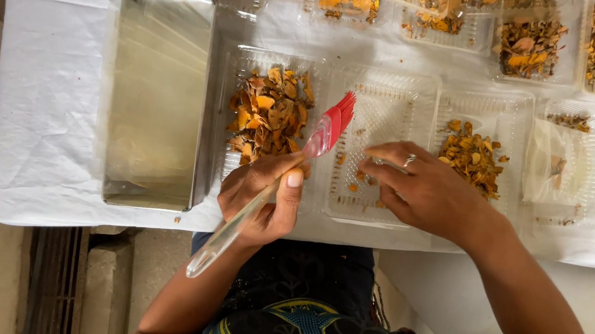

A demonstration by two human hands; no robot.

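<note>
The left hand [260, 199] is closed around the clear handle of a silicone brush [279, 180], whose red bristles point away from the person and hang over the near left corner of a clear plastic tray [386, 96]. The right hand [425, 190] lies flat and loose on the near right part of this same tray, fingers spread, grasping nothing; a ring is on one finger. This middle tray looks nearly cleaned out: only a few small orange crumbs [359, 178] remain on its ribbed bottom, near the fingertips of the right hand. So I judge that the brushing of this tray is almost finished, but not completely. To its left, another tray holds a full heap of dried orange-brown pieces [269, 116], touching nothing but its own tray. To the right, a third tray holds a smaller heap [473, 155], and further right a tray [577, 165] carries a folded clear bag and only little material. More filled trays [529, 47] stand in a row at the far edge of the tabletop [44, 100], which is covered with a white sheet. A shiny metal pan [159, 98] stands at the left and seems to have nothing in it. Most trays are thus not yet emptied.
</note>
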